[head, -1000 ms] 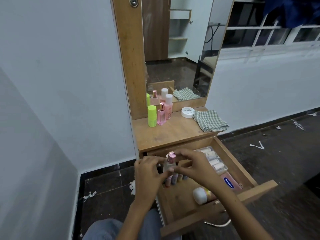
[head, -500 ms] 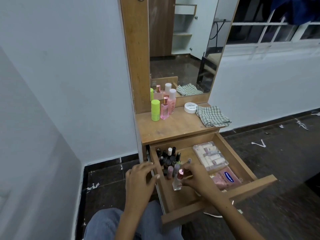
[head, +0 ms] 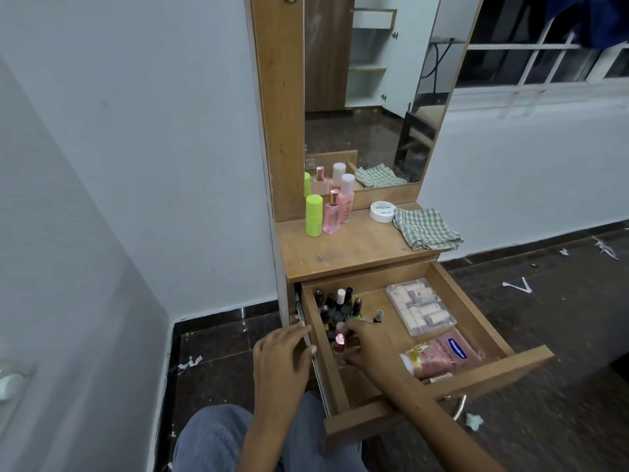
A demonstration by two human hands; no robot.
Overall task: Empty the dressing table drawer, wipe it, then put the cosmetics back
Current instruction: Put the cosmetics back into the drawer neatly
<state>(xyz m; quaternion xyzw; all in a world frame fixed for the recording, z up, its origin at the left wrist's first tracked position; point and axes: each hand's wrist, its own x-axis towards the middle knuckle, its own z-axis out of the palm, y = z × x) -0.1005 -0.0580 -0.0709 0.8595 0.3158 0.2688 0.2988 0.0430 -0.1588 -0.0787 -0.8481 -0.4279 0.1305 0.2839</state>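
The wooden drawer (head: 493, 376) of the dressing table stands pulled open. Inside it, my right hand (head: 366, 349) curls around a small clear bottle with a pink cap (head: 339, 341), which stands upright near the drawer's left wall. Behind it is a cluster of several nail polish bottles (head: 337, 303). A clear box of small tubes (head: 420, 306) and a pink Vaseline tube (head: 439, 357) lie on the drawer's right side. My left hand (head: 282, 352) rests on the drawer's left edge with its fingers spread and nothing in it.
On the table top (head: 357, 253) stand a green bottle (head: 313, 216), a pink perfume bottle (head: 331, 214), a taller pink bottle with a white cap (head: 346, 199), a white jar (head: 383, 211) and a folded checked cloth (head: 425, 229). A mirror (head: 371, 97) rises behind. Dark floor with paper scraps lies to the right.
Both hands held the pink-capped bottle above the drawer; my right hand has lowered it into the drawer. My left hand let go and moved to the drawer's left edge.
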